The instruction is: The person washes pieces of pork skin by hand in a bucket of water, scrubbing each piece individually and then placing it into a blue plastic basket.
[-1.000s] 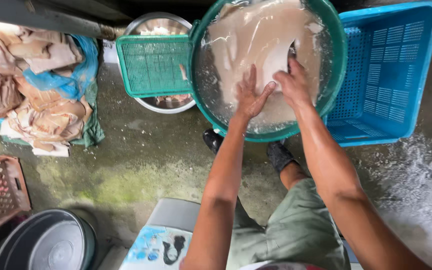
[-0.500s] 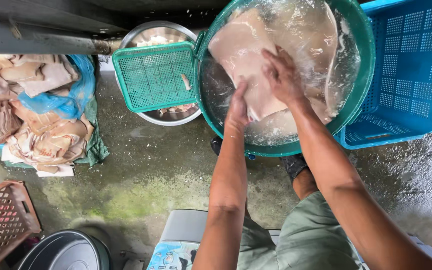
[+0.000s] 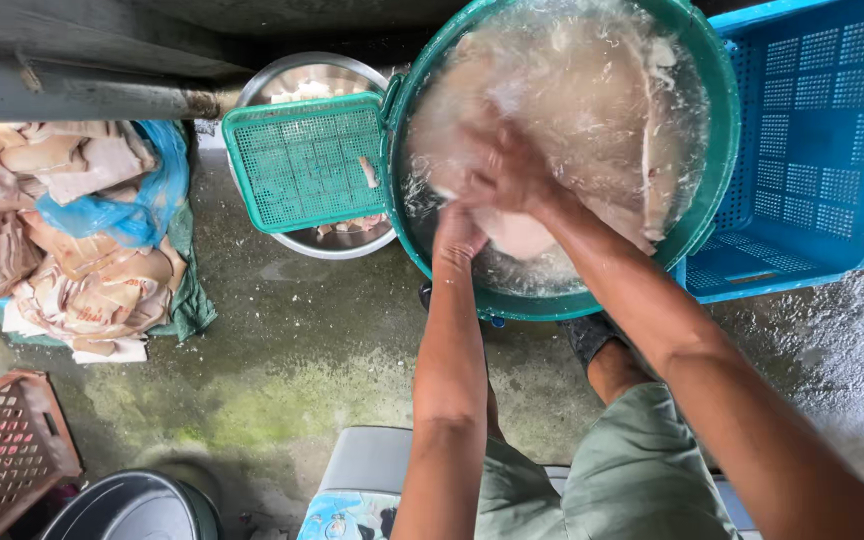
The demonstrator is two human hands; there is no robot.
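Both hands were in the green basin (image 3: 714, 190), at 12 o'clock from the seated person, pushed into churning, foamy water.

Left hand (image 3: 457, 235): at the basin's near-left edge, roughly 7 o'clock inside the rim. Fingers curled under the near end of a pale sheet of skin (image 3: 562, 150). It looked closed on it, but foam hid the fingertips, so I couldn't say for sure.

Right hand (image 3: 502, 170): just beyond the left, toward 12, motion-blurred. It pressed down on the same sheet, fingers bent over it. Blur made it impossible to tell whether that was a real grip or just a push.

The sheet was mostly submerged and filled most of the basin. From both hands it spread away toward 1 to 2 o'clock. Its long axis looked to run from 7 to 1 across the basin, with a folded edge standing up near 3. The left hand was on the near end, the right hand closer to the middle. The far end was free, with neither hand on it.

Around it:
- Green mesh tray (image 3: 304, 162) at 9 o'clock of the basin, touching the rim and lying over a steel bowl (image 3: 297, 75) that held a few pale scraps.
- Blue crate (image 3: 822, 140) at 3 o'clock, against the basin.
- Pile of pale skins (image 3: 72, 260) with a blue plastic bag (image 3: 117, 210) well off at 9 to 10.
- Brown crate (image 3: 2, 445) and a dark tub (image 3: 127, 505) at 8, both near the stool (image 3: 367, 460).
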